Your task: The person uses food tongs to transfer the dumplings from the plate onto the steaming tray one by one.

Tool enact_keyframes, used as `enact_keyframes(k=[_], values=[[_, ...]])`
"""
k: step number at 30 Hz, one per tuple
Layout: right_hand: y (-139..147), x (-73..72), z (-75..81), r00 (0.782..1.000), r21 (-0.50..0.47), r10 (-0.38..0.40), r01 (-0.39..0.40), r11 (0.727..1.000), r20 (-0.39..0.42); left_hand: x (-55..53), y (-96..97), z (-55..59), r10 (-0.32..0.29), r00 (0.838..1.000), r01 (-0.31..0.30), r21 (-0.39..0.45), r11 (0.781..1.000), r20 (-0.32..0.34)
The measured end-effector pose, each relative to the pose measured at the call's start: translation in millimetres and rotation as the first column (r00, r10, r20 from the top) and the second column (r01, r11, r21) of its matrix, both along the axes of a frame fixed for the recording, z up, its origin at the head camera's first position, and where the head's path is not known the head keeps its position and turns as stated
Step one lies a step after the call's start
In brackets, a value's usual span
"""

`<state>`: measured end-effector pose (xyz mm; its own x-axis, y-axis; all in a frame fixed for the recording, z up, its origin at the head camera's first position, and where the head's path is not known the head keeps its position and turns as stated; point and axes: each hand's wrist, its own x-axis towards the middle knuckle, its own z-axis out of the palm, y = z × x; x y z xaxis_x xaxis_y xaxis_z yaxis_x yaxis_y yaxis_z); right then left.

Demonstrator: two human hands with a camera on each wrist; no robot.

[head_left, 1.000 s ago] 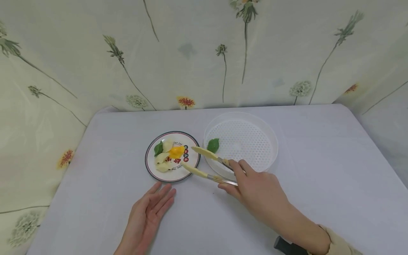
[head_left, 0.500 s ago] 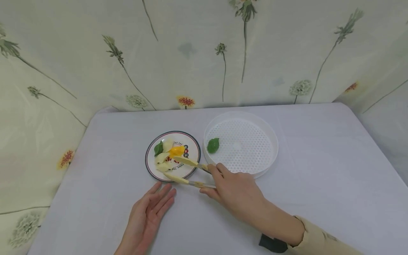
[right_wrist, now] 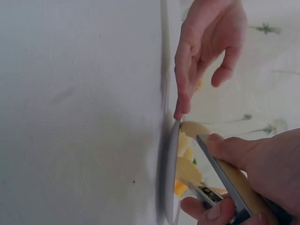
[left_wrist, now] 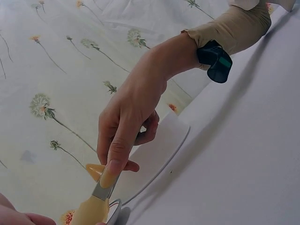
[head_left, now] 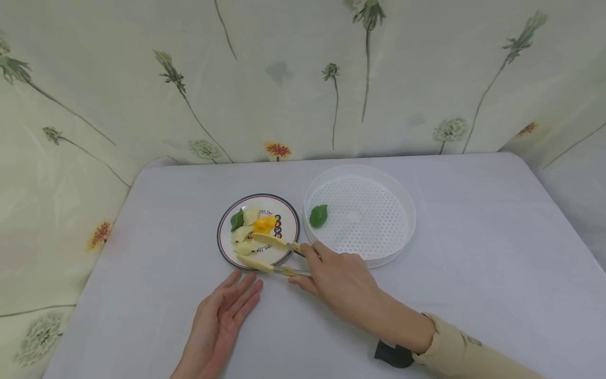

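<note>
My right hand [head_left: 338,284] holds a pair of metal tongs with pale yellow tips [head_left: 270,240]. Their arms are spread over the near part of a round plate [head_left: 279,204] with a dark rim. On that plate lie several pale slices [head_left: 243,233], a yellow piece [head_left: 263,225] and a green leaf [head_left: 237,220]. One tip sits close beside the lowest pale slice, with nothing pinched between the tips. Palm up, my left hand [head_left: 220,318] has its fingertips right at the plate's near rim, as the right wrist view also shows.
To the right of the plate stands a round white tray [head_left: 408,234] with a perforated bottom, holding another green leaf [head_left: 319,216]. A white cloth [head_left: 473,252] covers the table. Behind it hangs a flower-printed curtain [head_left: 293,105]. A dark band [left_wrist: 214,61] is on the right wrist.
My right hand has moved the tongs left and toward me, from between plate and tray to over the plate's near part. The left hand and the food have stayed put.
</note>
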<state>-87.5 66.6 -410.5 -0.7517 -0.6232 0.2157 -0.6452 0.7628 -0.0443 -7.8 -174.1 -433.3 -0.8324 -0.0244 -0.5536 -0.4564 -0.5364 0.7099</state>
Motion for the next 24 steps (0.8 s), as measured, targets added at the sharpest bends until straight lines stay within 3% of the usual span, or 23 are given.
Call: enact_keyframes(k=[8,24], values=[[-4.3,-0.9,-3.4,1.0,-0.03,-0.001,0.002,1.0,0.013,-0.3,0.4,0.6,-0.003,1.0,0.003,0.0,1.0,-0.006],[-0.9,-1.0,-1.6,1.0,0.024,-0.022,0.022,0.999,0.017,-0.5,-0.4,1.4,-0.006,1.0,0.006,-0.006,1.0,-0.002]])
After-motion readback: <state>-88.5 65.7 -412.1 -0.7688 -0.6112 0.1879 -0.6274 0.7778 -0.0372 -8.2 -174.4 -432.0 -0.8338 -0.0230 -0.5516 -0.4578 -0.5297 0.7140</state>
